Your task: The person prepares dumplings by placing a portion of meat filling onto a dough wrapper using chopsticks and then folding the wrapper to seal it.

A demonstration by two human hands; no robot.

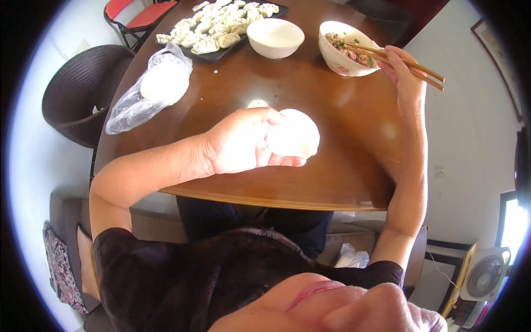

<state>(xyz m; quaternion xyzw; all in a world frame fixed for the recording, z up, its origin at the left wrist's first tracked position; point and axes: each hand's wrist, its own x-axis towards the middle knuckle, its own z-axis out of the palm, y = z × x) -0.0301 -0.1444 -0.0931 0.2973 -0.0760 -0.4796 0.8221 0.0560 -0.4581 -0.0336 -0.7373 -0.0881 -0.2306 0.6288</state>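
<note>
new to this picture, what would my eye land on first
Probably the glaring white dough disc in the left hand, over the near middle of the table. Next, dumplings crowding a black tray at its far left. Then the chopsticks in the right hand, reaching into a white bowl of filling at the far right.

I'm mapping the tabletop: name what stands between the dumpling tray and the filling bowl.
In the head view, a white bowl stands between the dumpling tray and the filling bowl.
</note>
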